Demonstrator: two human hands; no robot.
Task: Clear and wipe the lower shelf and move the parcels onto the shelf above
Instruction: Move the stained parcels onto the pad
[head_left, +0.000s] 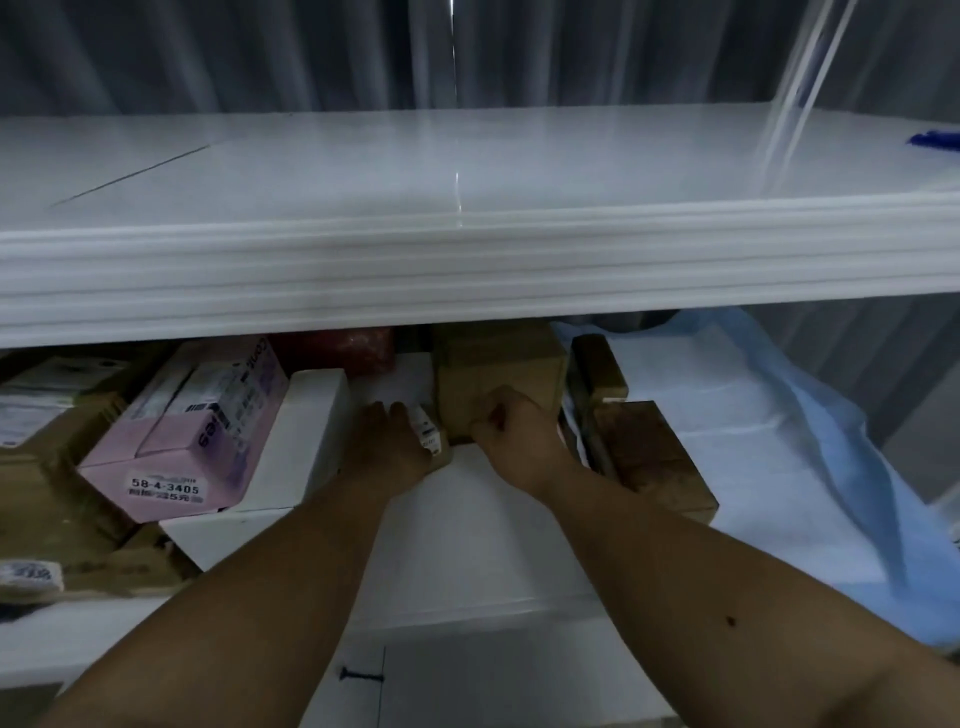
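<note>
Both my arms reach into the lower shelf (467, 519). My right hand (511, 436) grips the front of a brown cardboard parcel (498, 374) standing at the shelf's middle, fingers curled on its lower edge. My left hand (395, 441) holds a small flat labelled parcel (431, 434) just left of that box. A pink parcel (192, 431) with a number label lies on a white box (306, 436) further left. The white upper shelf (467, 176) above is bare in the middle.
Brown cartons (52, 467) crowd the lower shelf's left end. Two dark brown boxes (649, 452) sit right of my right hand, against a light blue plastic bag (779, 441). A red packet (337, 351) lies at the back. A blue object (935, 140) rests on the upper shelf's right edge.
</note>
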